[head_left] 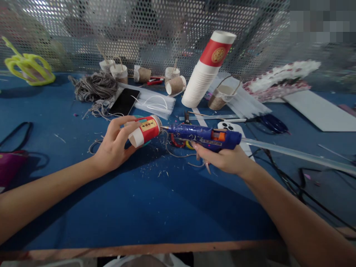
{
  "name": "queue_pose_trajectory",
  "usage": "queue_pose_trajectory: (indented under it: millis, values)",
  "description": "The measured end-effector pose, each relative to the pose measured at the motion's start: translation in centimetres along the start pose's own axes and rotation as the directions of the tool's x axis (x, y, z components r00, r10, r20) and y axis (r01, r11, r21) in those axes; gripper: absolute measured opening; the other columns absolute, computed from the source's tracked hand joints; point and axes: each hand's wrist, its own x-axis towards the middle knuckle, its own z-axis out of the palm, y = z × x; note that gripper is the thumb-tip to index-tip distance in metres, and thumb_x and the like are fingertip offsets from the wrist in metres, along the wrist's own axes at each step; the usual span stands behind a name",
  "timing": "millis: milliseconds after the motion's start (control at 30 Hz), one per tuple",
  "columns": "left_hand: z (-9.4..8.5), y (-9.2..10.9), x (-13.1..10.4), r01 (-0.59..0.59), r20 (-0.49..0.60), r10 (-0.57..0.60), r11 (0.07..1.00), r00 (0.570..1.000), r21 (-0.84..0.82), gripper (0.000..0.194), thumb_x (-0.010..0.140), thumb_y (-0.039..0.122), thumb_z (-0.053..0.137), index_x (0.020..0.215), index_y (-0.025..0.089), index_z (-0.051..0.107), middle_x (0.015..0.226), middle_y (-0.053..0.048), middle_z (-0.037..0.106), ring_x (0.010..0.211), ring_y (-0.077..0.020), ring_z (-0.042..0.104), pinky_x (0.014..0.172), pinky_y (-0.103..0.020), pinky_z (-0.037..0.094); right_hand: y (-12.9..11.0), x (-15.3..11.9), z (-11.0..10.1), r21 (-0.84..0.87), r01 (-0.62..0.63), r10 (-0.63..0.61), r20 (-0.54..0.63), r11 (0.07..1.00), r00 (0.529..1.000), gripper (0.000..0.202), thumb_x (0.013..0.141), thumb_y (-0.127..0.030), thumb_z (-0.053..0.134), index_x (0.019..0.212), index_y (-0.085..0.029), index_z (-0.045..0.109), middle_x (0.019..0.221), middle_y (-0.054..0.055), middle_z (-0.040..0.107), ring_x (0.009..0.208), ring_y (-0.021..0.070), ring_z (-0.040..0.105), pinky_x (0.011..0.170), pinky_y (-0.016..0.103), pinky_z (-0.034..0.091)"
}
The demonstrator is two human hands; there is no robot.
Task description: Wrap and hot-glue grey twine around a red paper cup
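Note:
My left hand (116, 142) grips a red and white paper cup (148, 129) lying on its side in the air, its base turned to the right. In my right hand (222, 157) is a blue hot glue gun (200, 135), with the fingers wrapped under its body. The gun's nozzle points left and meets or nearly meets the edge of the cup's base; I cannot tell whether it touches. A long clear glue stick (292, 152) sticks out behind the gun. Below the gun, a grey string (178, 154) lies loose on the table.
A leaning stack of paper cups (204, 78) stands at the back, among several small twine-wrapped cups (175, 86). Grey yarn (96, 87), a black phone (124, 102) and clear glue sticks (155, 102) lie behind my left hand. Black cables (286, 178) run at the right.

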Motion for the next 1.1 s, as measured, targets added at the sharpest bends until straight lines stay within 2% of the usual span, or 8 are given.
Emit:
queue_pose_trajectory:
  millis: [133, 233, 367, 467, 600, 767, 933, 1100]
  values:
    - [0.11, -0.21, -0.16, 0.000, 0.012, 0.000, 1.000, 1.000, -0.016, 0.051, 0.083, 0.033, 0.067, 0.128, 0.022, 0.042, 0.118, -0.013, 0.054, 0.107, -0.0257, 0.062, 0.086, -0.043, 0.058, -0.33, -0.01, 0.05, 0.032, -0.100, 0.101, -0.006, 0.994, 0.995, 0.034, 0.077, -0.033, 0.060, 0.047, -0.021, 0.050, 0.038, -0.001, 0.054, 0.038, 0.0142, 0.055, 0.049, 0.029, 0.051]
    - [0.11, -0.28, -0.35, -0.013, 0.057, 0.015, 0.999, 0.998, -0.031, 0.051, 0.084, 0.024, 0.064, 0.129, 0.024, 0.040, 0.124, -0.013, 0.051, 0.111, -0.0260, 0.059, 0.084, -0.043, 0.059, -0.39, 0.07, 0.10, 0.056, -0.087, 0.089, -0.042, 0.995, 0.995, 0.035, 0.076, -0.032, 0.061, 0.046, -0.021, 0.049, 0.039, -0.001, 0.054, 0.038, 0.0135, 0.056, 0.046, 0.027, 0.050]
    - [0.09, -0.24, -0.46, -0.022, 0.094, 0.025, 0.999, 0.995, -0.033, 0.055, 0.080, 0.018, 0.066, 0.127, 0.025, 0.039, 0.127, -0.013, 0.044, 0.119, -0.0297, 0.053, 0.090, -0.050, 0.056, -0.24, 0.10, 0.16, 0.087, -0.041, 0.046, -0.051, 0.995, 0.998, 0.035, 0.077, -0.033, 0.060, 0.046, -0.021, 0.048, 0.038, -0.002, 0.052, 0.037, 0.0127, 0.054, 0.047, 0.028, 0.050]
    - [0.16, -0.20, -0.42, -0.026, 0.081, 0.030, 0.998, 0.996, -0.052, 0.061, 0.077, 0.020, 0.069, 0.129, 0.021, 0.038, 0.125, -0.015, 0.043, 0.117, -0.0303, 0.052, 0.092, -0.051, 0.055, -0.16, 0.12, 0.19, 0.094, -0.056, 0.061, -0.047, 0.994, 0.997, 0.035, 0.076, -0.034, 0.060, 0.046, -0.021, 0.048, 0.037, -0.002, 0.052, 0.039, 0.0141, 0.057, 0.049, 0.029, 0.052]
    - [0.14, -0.20, -0.39, -0.018, 0.086, 0.025, 0.996, 0.996, -0.086, 0.065, 0.076, 0.027, 0.072, 0.130, 0.018, 0.036, 0.122, -0.017, 0.044, 0.112, -0.0292, 0.054, 0.086, -0.047, 0.058, -0.25, 0.14, 0.18, 0.103, -0.096, 0.101, -0.039, 0.990, 0.994, 0.036, 0.075, -0.036, 0.061, 0.045, -0.021, 0.048, 0.040, 0.000, 0.055, 0.044, 0.0159, 0.060, 0.050, 0.030, 0.053]
    - [-0.07, -0.12, -0.30, -0.084, 0.057, 0.088, 0.994, 0.994, -0.075, 0.053, 0.080, 0.019, 0.067, 0.124, 0.028, 0.040, 0.121, -0.012, 0.047, 0.112, -0.0255, 0.055, 0.083, -0.042, 0.060, -0.25, 0.12, 0.13, 0.111, -0.117, 0.120, -0.019, 0.987, 0.993, 0.034, 0.075, -0.033, 0.061, 0.046, -0.022, 0.048, 0.039, -0.001, 0.053, 0.040, 0.0140, 0.057, 0.047, 0.028, 0.051]
    - [0.19, -0.35, -0.21, -0.175, -0.006, 0.175, 0.982, 0.985, -0.072, 0.044, 0.077, 0.007, 0.067, 0.114, 0.022, 0.050, 0.117, -0.010, 0.048, 0.111, -0.0234, 0.055, 0.089, -0.042, 0.059, -0.12, 0.31, 0.14, 0.149, -0.101, 0.102, 0.003, 0.984, 0.995, 0.029, 0.076, -0.034, 0.061, 0.051, -0.022, 0.050, 0.038, -0.001, 0.052, 0.041, 0.0175, 0.059, 0.045, 0.030, 0.051]
    - [0.23, -0.78, -0.56, -0.259, -0.028, 0.258, 0.964, 0.966, -0.067, 0.037, 0.080, 0.008, 0.065, 0.111, 0.025, 0.056, 0.119, -0.005, 0.050, 0.119, -0.0242, 0.052, 0.095, -0.044, 0.054, 0.02, 0.34, 0.34, 0.171, -0.081, 0.081, 0.003, 0.982, 0.997, 0.030, 0.075, -0.033, 0.061, 0.049, -0.022, 0.049, 0.036, -0.003, 0.050, 0.031, 0.0129, 0.052, 0.039, 0.027, 0.047]
